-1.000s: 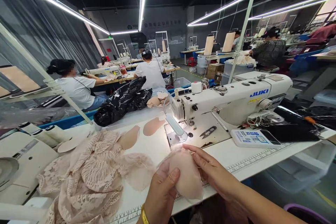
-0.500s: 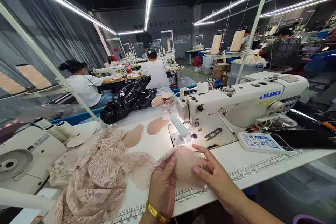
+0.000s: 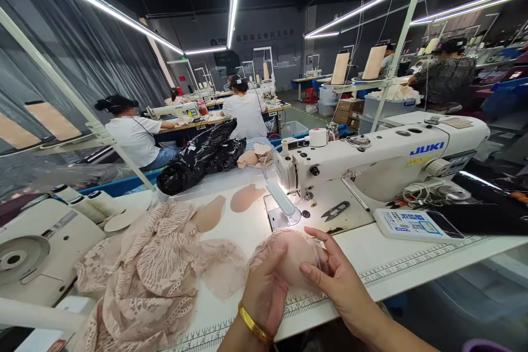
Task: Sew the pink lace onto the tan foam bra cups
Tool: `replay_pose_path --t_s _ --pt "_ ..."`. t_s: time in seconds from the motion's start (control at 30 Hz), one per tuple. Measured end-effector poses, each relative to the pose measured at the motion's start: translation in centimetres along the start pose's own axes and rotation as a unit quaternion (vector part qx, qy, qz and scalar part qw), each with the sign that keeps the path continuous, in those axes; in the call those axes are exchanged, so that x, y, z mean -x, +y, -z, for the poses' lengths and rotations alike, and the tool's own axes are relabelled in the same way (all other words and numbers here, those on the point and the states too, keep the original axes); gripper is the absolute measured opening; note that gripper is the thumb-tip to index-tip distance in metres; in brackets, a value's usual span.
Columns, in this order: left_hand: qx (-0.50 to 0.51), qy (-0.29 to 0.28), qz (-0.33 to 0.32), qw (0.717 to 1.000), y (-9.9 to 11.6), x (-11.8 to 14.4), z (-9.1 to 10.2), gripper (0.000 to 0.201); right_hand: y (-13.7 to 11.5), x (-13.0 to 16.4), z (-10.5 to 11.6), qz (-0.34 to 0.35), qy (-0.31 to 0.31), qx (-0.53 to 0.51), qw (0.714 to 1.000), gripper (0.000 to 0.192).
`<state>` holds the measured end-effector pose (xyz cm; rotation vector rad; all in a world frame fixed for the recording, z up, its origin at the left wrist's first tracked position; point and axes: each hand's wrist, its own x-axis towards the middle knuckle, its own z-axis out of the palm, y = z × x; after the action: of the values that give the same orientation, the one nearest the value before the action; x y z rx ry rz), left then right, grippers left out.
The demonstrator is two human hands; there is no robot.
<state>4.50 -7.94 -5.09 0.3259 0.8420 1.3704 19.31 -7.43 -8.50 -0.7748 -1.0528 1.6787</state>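
My left hand [image 3: 267,286] and my right hand [image 3: 336,280] both grip a pink foam bra cup [image 3: 297,256] with a strip of lace over it, held just above the white table's front edge [image 3: 396,267]. The cup sits a short way in front of the needle plate [image 3: 280,215] of a white JUKI sewing machine [image 3: 383,157]. A gold bangle circles my left wrist. To the left lies a pile of pink lace fabric [image 3: 152,269], with two flat pink cup pieces [image 3: 229,204] on the table behind it.
Thread snips [image 3: 335,210] rest on the machine bed; a control panel [image 3: 412,224] and cables lie to the right. A black plastic bag [image 3: 202,157] sits behind. Another machine [image 3: 37,242] stands at far left. Other people sew at benches in the background.
My hands have turned the cup and drawn the lace over its top; my left hand has shifted from under the cup to its left side. The view has panned slightly.
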Motion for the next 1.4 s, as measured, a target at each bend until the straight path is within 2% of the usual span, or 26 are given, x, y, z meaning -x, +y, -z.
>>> replay_pose_path --t_s 0.07,0.13,0.2,0.23,0.27,0.3,0.33,0.37,0.4,0.43,0.47,0.5,0.53,0.57,0.6,0.63,0.73,0.8,0.87,1.0,1.07,1.27,1.4 --pt "-0.004 0.009 -0.001 1.0 0.6 -0.2 -0.2 0.037 -0.3 0.2 0.7 -0.003 -0.028 0.058 0.998 0.078" --pt "-0.03 -0.009 -0.007 0.999 1.7 -0.2 -0.1 0.036 -0.9 0.3 1.9 -0.016 -0.069 0.132 0.989 0.081" --pt "-0.125 -0.087 -0.028 0.988 2.9 -0.1 0.4 0.038 -1.8 -0.1 3.2 -0.01 -0.103 0.223 0.969 0.081" --pt "-0.204 -0.148 -0.046 0.967 3.5 0.0 0.8 0.04 -2.3 -0.5 3.8 0.022 -0.118 0.278 0.953 0.076" --pt "-0.285 -0.208 -0.067 0.933 3.9 0.0 1.2 0.041 -2.9 -1.3 4.4 0.081 -0.14 0.34 0.927 0.067" --pt "-0.356 -0.26 -0.086 0.893 4.2 -0.2 1.5 0.038 -3.4 -2.3 4.8 0.158 -0.169 0.405 0.884 0.052" --pt "-0.41 -0.295 -0.101 0.857 4.4 -0.4 1.8 0.032 -3.8 -3.5 5.2 0.248 -0.201 0.468 0.824 0.035" --pt "-0.44 -0.316 -0.109 0.833 4.5 -0.8 2.0 0.022 -4.2 -4.8 5.4 0.331 -0.235 0.522 0.75 0.023" --pt "-0.463 -0.329 -0.116 0.815 4.5 -1.3 2.0 0.01 -4.4 -6.3 5.5 0.395 -0.26 0.57 0.672 0.024" --pt "-0.493 -0.34 -0.128 0.791 4.5 -2.0 1.9 0.007 -4.5 -7.8 5.5 0.438 -0.271 0.611 0.601 0.029" --pt "-0.542 -0.357 -0.148 0.746 4.6 -2.6 1.8 0.013 -4.4 -9.2 5.5 0.462 -0.278 0.643 0.544 0.032" --pt "-0.6 -0.376 -0.169 0.685 4.7 -3.3 1.5 0.017 -4.3 -10.4 5.5 0.473 -0.278 0.666 0.506 0.033" --pt "-0.654 -0.393 -0.187 0.618 5.0 -4.0 1.3 0.018 -4.0 -11.4 5.6 0.473 -0.275 0.679 0.489 0.032" --pt "-0.697 -0.404 -0.198 0.559 5.3 -4.6 1.0 0.019 -3.7 -12.0 5.6 0.466 -0.271 0.685 0.49 0.031" --pt "-0.723 -0.408 -0.201 0.519 5.6 -5.0 0.8 0.02 -3.5 -12.4 5.8 0.453 -0.266 0.684 0.506 0.03" --pt "-0.734 -0.405 -0.198 0.507 5.8 -5.4 0.7 0.022 -3.3 -12.6 6.0 0.436 -0.26 0.679 0.531 0.029" --pt "-0.75 -0.375 -0.189 0.511 5.9 -5.7 0.5 0.022 -3.3 -12.0 6.6 0.38 -0.264 0.645 0.608 0.025" --pt "-0.77 -0.347 -0.181 0.503 5.3 -5.7 0.4 0.024 -3.6 -11.5 6.9 0.354 -0.274 0.633 0.631 0.028" --pt "-0.783 -0.323 -0.178 0.501 4.3 -5.7 0.3 0.024 -3.8 -11.3 7.0 0.34 -0.272 0.642 0.631 0.027" --pt "-0.773 -0.278 -0.209 0.531 2.7 -5.9 -0.3 0.023 -4.2 -11.7 7.2 0.312 -0.251 0.68 0.614 0.028" --pt "-0.776 -0.259 -0.209 0.536 2.4 -6.0 -0.6 0.026 -4.3 -12.0 7.3 0.303 -0.238 0.692 0.611 0.03" --pt "-0.814 -0.242 -0.169 0.501 2.6 -5.6 -1.8 0.023 -4.3 -12.2 7.5 0.295 -0.208 0.7 0.616 0.031" --pt "-0.818 -0.237 -0.159 0.499 2.6 -5.5 -2.2 0.022 -4.2 -12.3 7.5 0.293 -0.21 0.698 0.619 0.029"
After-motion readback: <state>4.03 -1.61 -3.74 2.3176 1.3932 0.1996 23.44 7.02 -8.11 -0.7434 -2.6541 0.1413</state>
